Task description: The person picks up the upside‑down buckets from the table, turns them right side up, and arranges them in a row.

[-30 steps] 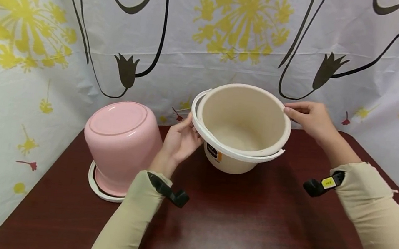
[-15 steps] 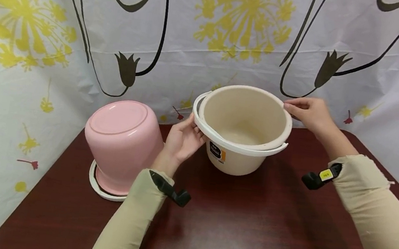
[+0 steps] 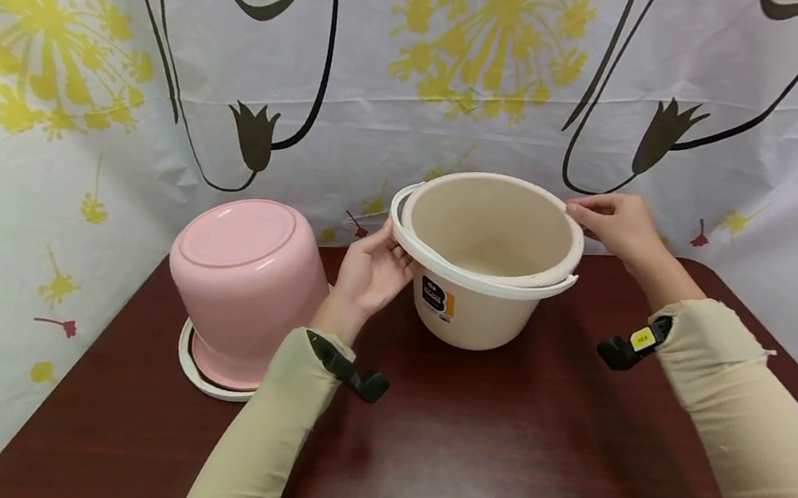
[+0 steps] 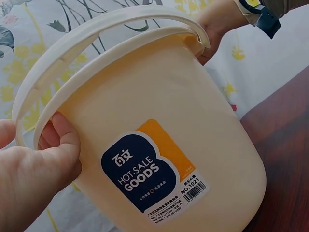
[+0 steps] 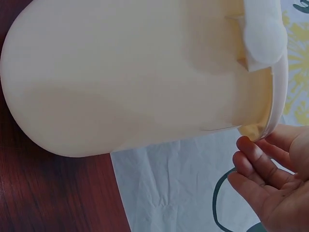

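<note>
A cream plastic bucket (image 3: 469, 317) stands in the middle of the head view, its mouth leaning a little towards me. Its white handle (image 3: 485, 284) lies down along the near side of the rim. My left hand (image 3: 374, 275) grips the rim on the left, fingers curled underneath, as the left wrist view also shows. On the far right of the rim, my right hand (image 3: 618, 223) pinches the edge between thumb and fingers. A dark blue and orange label (image 4: 145, 169) faces the left wrist camera. Whether the bucket's base touches the table, I cannot tell.
A pink bucket (image 3: 242, 287) stands upside down at the left, its white handle (image 3: 200, 378) around its mouth on the table. The dark red wooden table (image 3: 462, 459) stretches towards me. Behind it hangs a white flowered sheet (image 3: 359, 92).
Between both hands the cream bucket has tipped more upright and turned slightly, so more of its label shows. Both hands have shifted a little with it. The pink bucket stays in place.
</note>
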{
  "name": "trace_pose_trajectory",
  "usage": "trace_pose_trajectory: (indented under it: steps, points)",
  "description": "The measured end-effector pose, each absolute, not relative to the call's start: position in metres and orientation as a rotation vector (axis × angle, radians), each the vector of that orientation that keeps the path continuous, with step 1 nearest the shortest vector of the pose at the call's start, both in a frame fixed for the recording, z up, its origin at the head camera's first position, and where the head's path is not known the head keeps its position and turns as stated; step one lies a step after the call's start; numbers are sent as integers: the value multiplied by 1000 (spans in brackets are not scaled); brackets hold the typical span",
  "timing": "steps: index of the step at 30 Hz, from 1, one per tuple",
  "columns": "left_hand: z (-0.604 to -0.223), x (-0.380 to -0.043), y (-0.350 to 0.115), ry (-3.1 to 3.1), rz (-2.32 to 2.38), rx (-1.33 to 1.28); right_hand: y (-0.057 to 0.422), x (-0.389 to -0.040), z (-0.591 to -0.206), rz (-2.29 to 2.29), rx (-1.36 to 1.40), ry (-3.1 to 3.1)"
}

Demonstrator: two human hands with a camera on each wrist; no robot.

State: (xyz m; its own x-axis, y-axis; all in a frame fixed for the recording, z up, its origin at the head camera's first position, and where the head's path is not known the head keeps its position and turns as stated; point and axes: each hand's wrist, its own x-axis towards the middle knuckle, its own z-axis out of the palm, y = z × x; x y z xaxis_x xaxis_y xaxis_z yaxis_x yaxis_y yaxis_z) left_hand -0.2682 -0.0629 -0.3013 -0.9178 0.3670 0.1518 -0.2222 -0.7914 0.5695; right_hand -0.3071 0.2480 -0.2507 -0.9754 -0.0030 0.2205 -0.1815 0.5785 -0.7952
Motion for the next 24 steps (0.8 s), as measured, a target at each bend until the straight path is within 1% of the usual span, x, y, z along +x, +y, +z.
trace_pose_trajectory:
  steps: [7,17,24]
  points:
    - [-301,-272,-63,795,2708,275,246,-312,-253,1293,134,-2642]
    - [-300,-272,-64,815,2704,240,246,-313,-252,1289,143,-2636]
    - [-310,-272,-68,866,2712,194,246,-313,-250,1266,154,-2668]
